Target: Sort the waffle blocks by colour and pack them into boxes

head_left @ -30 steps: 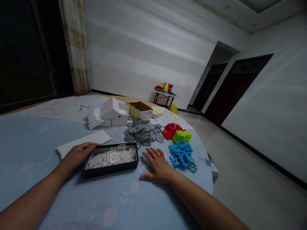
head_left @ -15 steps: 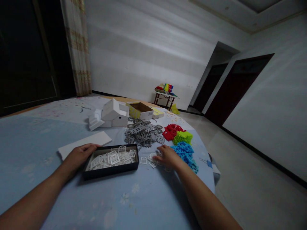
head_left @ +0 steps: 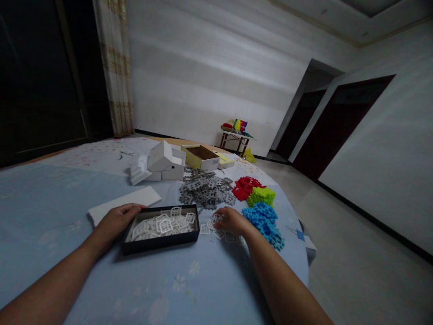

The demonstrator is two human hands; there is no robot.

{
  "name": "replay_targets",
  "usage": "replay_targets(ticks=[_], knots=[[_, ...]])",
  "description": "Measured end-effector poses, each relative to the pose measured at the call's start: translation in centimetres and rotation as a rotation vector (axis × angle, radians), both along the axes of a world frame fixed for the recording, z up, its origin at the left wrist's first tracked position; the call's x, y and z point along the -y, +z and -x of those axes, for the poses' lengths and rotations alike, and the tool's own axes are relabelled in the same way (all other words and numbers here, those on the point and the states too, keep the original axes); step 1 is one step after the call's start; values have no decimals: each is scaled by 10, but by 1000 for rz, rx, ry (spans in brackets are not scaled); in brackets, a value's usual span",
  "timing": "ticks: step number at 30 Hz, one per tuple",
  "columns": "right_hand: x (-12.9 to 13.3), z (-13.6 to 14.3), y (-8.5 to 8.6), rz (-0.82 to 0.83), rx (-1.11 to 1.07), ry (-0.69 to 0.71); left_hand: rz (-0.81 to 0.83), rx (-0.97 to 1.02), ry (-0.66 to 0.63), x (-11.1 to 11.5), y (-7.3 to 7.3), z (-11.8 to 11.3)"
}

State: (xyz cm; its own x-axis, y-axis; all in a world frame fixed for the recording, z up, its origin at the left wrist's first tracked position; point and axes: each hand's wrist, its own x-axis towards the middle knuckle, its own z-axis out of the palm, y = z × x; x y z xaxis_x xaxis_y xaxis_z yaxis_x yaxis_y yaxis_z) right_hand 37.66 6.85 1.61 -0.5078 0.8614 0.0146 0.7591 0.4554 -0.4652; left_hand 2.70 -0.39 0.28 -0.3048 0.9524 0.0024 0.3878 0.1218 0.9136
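A shallow black box [head_left: 160, 244] sits before me, filled with small white plastic window-frame pieces [head_left: 164, 225]. My left hand [head_left: 120, 220] grips its back left corner, fingers along the rim. Right of the box, more white window pieces [head_left: 204, 229] lie loose on the cloth. Over these is my right hand [head_left: 232, 221], thumb and fingers bent together around one white window piece [head_left: 217, 218]; my fingers partly hide it. A heap of grey interlocking pieces [head_left: 206, 189] lies just behind.
Red pieces [head_left: 248, 187], lime-green pieces [head_left: 261, 196] and blue pieces [head_left: 262, 219] are heaped to the right. A white lid [head_left: 126, 203] lies behind my left hand. White boxes [head_left: 165, 162] and an open yellow-and-white box [head_left: 201, 158] stand farther back. The table edge curves along the right.
My right hand has shifted slightly left and its fingers have closed in over the loose white pieces. My left hand stays at the box. The view has turned slightly.
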Motion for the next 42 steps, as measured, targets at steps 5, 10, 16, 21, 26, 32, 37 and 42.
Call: replay_targets(ticks=[5, 10, 16, 21, 26, 32, 37, 42], knots=[[0, -5, 3, 34, -84, 7, -5, -40, 16, 2, 2, -1], [-2, -13, 8, 92, -306, 34, -7, -56, 17, 3, 6, -2], [-5, -12, 15, 230, -526, -50, -15, -41, 30, 3, 6, -3], [-6, 4, 28, 269, -776, -79, -25, -10, 32, 3, 8, -6], [2, 49, 43, 239, -932, -27, -28, 7, 43, 3, 7, -7], [23, 108, 40, 226, -851, 158, -40, 15, 50, 7, 12, -11], [28, 109, 37, 204, -753, 261, -56, -10, 40, 6, 13, -10], [16, 66, 37, 67, -679, 113, -39, 40, 33, 5, 7, -8]])
